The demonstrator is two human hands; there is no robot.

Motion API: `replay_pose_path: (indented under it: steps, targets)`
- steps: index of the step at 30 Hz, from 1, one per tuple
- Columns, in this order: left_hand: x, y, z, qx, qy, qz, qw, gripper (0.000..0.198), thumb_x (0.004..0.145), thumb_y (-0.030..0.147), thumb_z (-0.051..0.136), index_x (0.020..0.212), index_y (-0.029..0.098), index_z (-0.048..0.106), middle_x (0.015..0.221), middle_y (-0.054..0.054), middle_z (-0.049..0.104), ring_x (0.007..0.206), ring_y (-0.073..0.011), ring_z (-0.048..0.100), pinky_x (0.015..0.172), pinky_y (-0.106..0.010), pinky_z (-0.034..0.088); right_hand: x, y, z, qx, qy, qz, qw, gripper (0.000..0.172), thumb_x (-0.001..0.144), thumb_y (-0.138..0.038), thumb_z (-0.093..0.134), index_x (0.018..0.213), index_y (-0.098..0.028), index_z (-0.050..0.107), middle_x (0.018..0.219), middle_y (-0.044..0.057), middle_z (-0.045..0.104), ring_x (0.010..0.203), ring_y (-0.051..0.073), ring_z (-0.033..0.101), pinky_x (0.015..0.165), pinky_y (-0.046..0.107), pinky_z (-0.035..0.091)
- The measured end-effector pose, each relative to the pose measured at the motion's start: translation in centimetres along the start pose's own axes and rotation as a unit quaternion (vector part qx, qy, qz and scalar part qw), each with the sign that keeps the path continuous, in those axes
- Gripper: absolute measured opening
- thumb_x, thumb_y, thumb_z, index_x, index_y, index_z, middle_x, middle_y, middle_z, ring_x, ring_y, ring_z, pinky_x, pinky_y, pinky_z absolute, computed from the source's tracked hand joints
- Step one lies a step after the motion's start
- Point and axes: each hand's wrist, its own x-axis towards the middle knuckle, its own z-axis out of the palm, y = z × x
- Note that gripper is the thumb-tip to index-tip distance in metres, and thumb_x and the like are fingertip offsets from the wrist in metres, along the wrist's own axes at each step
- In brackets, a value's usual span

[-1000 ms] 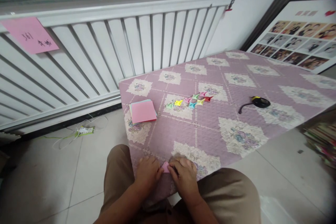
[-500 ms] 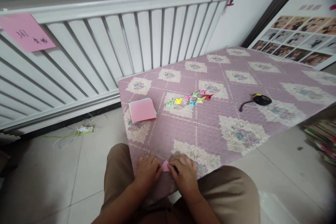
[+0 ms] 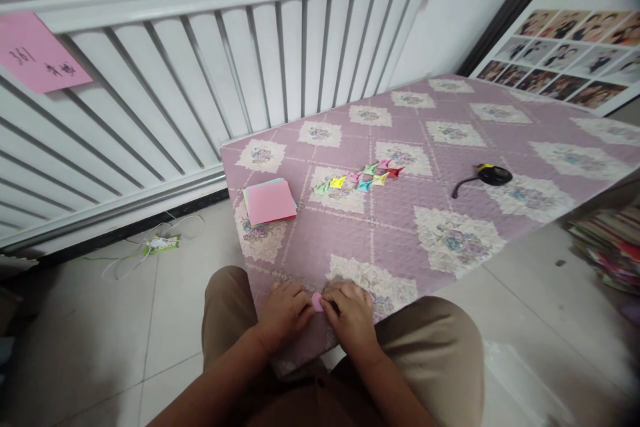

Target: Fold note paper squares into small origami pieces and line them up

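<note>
Between my two hands, at the near edge of the table, is a small folded piece of pink paper (image 3: 317,301). My left hand (image 3: 285,307) has its fingers closed on the paper's left side. From the right, my right hand (image 3: 349,310) pinches the same paper, thumb and forefinger together. Farther up the cloth stand several small folded paper shapes (image 3: 365,185) in green, yellow, pink, blue and red, set in two slanting rows. A stack of square paper sheets (image 3: 271,202), pink on top, lies toward the left edge.
A purple flowered tablecloth (image 3: 345,240) covers the table. On its right side lies a black and yellow object with a strap (image 3: 494,175). A white radiator (image 3: 280,60) runs behind, and a photo board (image 3: 565,47) leans at the far right. A power strip (image 3: 163,243) with cables is on the floor.
The pink paper between my fingers looks smaller, its pointed top folded down. My hands stay at the table's near edge. The camera view has shifted slightly downward.
</note>
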Motion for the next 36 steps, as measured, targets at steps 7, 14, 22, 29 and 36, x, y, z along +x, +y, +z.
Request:
replay_pose_path:
  steps: [7, 14, 22, 29, 36]
  targets:
    - [0.7, 1.5, -0.6, 0.011, -0.008, -0.069, 0.998, 0.022, 0.090, 0.039, 0.052, 0.081, 0.021, 0.060, 0.090, -0.002, 0.060, 0.089, -0.0202, 0.054, 0.077, -0.034, 0.034, -0.1, -0.3, -0.1, 0.002, 0.001, 0.005, 1.000, 0.009, 0.083, -0.028, 0.064, 0.073, -0.027, 0.064, 0.084, -0.002, 0.063, 0.088, 0.021, 0.051, 0.084, 0.037, 0.027]
    - [2.4, 1.8, -2.7, 0.009, -0.110, -0.088, 0.990, 0.019, 0.087, 0.038, 0.055, 0.084, 0.021, 0.062, 0.094, -0.003, 0.063, 0.091, -0.0219, 0.057, 0.074, -0.032, 0.038, -0.2, -0.1, 0.0, -0.005, 0.008, -0.003, 1.000, 0.007, 0.083, -0.028, 0.064, 0.076, -0.027, 0.065, 0.085, 0.000, 0.063, 0.088, 0.021, 0.051, 0.083, 0.037, 0.028]
    - [3.5, 1.4, -3.0, 0.011, -0.144, -0.080, 0.986, 0.020, 0.082, 0.039, 0.060, 0.085, 0.020, 0.065, 0.091, -0.005, 0.065, 0.086, -0.0227, 0.060, 0.069, -0.030, 0.041, -0.6, 1.4, -0.2, 0.013, -0.007, -0.029, 0.999, 0.012, 0.086, -0.027, 0.057, 0.083, -0.031, 0.068, 0.088, -0.001, 0.064, 0.090, 0.019, 0.052, 0.084, 0.036, 0.029]
    - [3.9, 0.9, -2.7, 0.003, -0.166, -0.084, 0.983, 0.020, 0.081, 0.041, 0.061, 0.085, 0.021, 0.065, 0.089, -0.004, 0.066, 0.083, -0.0219, 0.062, 0.067, -0.028, 0.041, -0.7, 1.6, 0.2, -0.013, -0.008, -0.021, 1.000, 0.011, 0.086, -0.029, 0.057, 0.080, -0.029, 0.066, 0.086, 0.000, 0.063, 0.089, 0.020, 0.052, 0.084, 0.037, 0.030]
    - [4.1, 1.0, -3.1, 0.008, -0.171, -0.079, 0.982, 0.022, 0.081, 0.041, 0.060, 0.087, 0.022, 0.067, 0.090, -0.005, 0.066, 0.084, -0.0228, 0.062, 0.070, -0.029, 0.043, -0.8, 1.3, 0.1, -0.026, 0.007, -0.020, 0.999, 0.014, 0.088, -0.030, 0.055, 0.077, -0.026, 0.064, 0.087, 0.002, 0.063, 0.091, 0.022, 0.052, 0.088, 0.041, 0.031]
